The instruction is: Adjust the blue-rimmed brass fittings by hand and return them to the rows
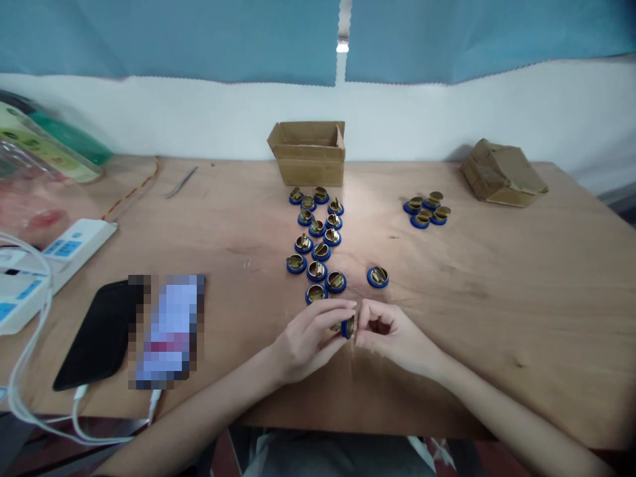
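blue-rimmed brass disc (pixel 348 326) pinched on edge between left hand (pixel 309 338) and right hand (pixel 392 338), fingertips closed on it, above the wooden table (pixel 497 298).

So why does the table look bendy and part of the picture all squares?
In the head view, the wide lens curves the table edges; the phone is pixelated on purpose; a bright light patch falls around the blue-and-brass caps; the left corner bottles are blurry.
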`<state>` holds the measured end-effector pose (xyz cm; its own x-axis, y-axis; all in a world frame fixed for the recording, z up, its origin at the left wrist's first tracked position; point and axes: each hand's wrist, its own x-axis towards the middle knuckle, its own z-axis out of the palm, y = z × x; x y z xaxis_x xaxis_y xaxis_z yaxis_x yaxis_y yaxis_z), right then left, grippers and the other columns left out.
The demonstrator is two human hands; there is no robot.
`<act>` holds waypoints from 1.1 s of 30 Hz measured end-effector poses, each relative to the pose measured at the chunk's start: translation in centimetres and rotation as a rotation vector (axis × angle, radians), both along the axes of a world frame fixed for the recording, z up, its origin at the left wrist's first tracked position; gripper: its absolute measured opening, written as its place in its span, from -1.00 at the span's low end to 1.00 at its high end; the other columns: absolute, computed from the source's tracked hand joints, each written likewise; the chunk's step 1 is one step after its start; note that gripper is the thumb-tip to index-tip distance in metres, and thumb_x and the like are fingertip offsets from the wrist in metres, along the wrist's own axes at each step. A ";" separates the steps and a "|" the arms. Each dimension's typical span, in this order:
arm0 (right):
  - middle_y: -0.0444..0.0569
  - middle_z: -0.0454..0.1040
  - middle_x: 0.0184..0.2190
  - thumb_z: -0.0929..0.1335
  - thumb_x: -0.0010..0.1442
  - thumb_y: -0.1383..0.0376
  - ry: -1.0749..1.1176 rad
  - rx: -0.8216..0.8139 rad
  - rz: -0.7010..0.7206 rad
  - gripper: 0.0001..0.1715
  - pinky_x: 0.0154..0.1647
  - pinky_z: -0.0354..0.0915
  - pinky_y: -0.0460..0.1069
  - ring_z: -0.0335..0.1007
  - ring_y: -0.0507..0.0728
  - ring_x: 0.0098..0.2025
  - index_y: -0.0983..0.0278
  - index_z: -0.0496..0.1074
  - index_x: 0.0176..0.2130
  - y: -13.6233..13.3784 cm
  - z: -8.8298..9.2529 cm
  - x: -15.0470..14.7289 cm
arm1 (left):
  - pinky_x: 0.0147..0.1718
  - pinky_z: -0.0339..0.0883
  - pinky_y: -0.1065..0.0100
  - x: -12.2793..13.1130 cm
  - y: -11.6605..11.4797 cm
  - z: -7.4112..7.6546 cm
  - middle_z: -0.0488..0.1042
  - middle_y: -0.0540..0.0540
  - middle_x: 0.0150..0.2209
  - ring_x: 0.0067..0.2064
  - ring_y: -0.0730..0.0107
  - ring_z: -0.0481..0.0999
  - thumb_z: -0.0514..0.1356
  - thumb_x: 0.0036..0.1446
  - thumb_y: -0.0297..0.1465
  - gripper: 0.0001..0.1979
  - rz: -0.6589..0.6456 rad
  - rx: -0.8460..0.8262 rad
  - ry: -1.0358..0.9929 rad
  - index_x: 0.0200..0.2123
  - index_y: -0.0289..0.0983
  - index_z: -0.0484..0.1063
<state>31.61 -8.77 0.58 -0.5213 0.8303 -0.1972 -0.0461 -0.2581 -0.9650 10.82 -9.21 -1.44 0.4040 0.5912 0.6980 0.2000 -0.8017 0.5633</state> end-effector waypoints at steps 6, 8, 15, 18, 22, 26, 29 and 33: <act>-0.18 0.40 -0.48 0.56 0.12 0.09 -0.028 0.065 0.038 -0.55 -0.41 0.14 -0.07 0.24 0.00 -0.44 0.26 0.33 -0.45 -0.2 -0.2 0.2 | 0.09 0.56 0.27 -0.1 -0.1 0.4 0.52 -0.33 0.05 0.12 0.23 0.57 0.24 0.25 -0.60 -0.54 0.004 0.074 0.063 0.21 -0.43 0.32; -0.20 0.39 -0.49 0.56 0.12 0.11 -0.030 0.083 0.054 -0.57 -0.42 0.13 -0.07 0.22 -0.01 -0.46 0.26 0.34 -0.45 -0.2 -0.3 0.3 | 0.08 0.57 0.26 -0.1 -0.2 0.4 0.52 -0.33 0.04 0.11 0.22 0.57 0.23 0.26 -0.60 -0.53 0.011 0.089 0.073 0.22 -0.43 0.31; -0.19 0.39 -0.47 0.55 0.15 0.16 -0.001 0.141 0.020 -0.59 -0.41 0.15 -0.09 0.23 0.00 -0.42 0.27 0.34 -0.47 -0.3 -0.1 0.0 | 0.16 0.51 0.21 -0.3 -0.4 -0.1 0.44 -0.42 0.20 0.25 0.15 0.48 0.19 0.31 -0.57 -0.39 -0.002 0.106 0.106 0.38 -0.43 0.13; -0.19 0.39 -0.47 0.57 0.12 0.14 -0.020 0.164 0.002 -0.57 -0.41 0.16 -0.09 0.24 0.00 -0.42 0.27 0.34 -0.48 -0.3 -0.1 0.0 | 0.17 0.51 0.16 -0.3 -0.3 -0.3 0.46 -0.42 0.20 0.26 0.15 0.47 0.16 0.34 -0.55 -0.36 -0.034 0.113 0.070 0.42 -0.41 0.06; -0.21 0.38 -0.51 0.56 0.13 0.09 -0.120 0.227 -0.015 -0.55 -0.47 0.13 -0.10 0.22 -0.01 -0.48 0.26 0.33 -0.47 -0.5 0.0 0.1 | 0.12 0.56 0.18 -0.3 -0.3 -0.4 0.53 -0.36 0.11 0.20 0.19 0.53 0.14 0.35 -0.54 -0.42 -0.043 0.098 0.055 0.39 -0.36 0.12; -0.22 0.40 -0.54 0.52 0.22 0.12 -0.240 0.483 -0.051 -0.60 -0.52 0.13 -0.12 0.26 -0.03 -0.52 0.25 0.35 -0.45 -0.9 0.2 -0.1 | 0.08 0.58 0.25 -0.1 -0.5 -0.5 0.54 -0.28 0.02 0.14 0.23 0.57 0.13 0.35 -0.53 -0.53 0.011 0.093 0.064 0.30 -0.34 0.25; -0.20 0.42 -0.52 0.45 0.33 0.17 -0.263 0.744 -0.077 -0.64 -0.52 0.14 -0.12 0.28 -0.03 -0.52 0.25 0.34 -0.43 -1.3 0.2 -0.5 | 0.05 0.59 0.28 0.2 -0.7 -0.7 0.52 -0.26 -0.04 0.13 0.22 0.58 0.14 0.37 -0.48 -0.61 0.022 0.104 0.039 0.23 -0.36 0.30; -0.18 0.41 -0.51 0.39 0.40 0.24 -0.298 0.973 -0.100 -0.67 -0.52 0.16 -0.12 0.29 -0.02 -0.52 0.24 0.31 -0.40 -1.7 0.1 -0.7 | 0.04 0.63 0.21 0.5 -0.9 -0.9 0.52 -0.23 -0.02 0.17 0.16 0.57 0.15 0.38 -0.45 -0.62 0.003 0.111 -0.025 0.23 -0.31 0.28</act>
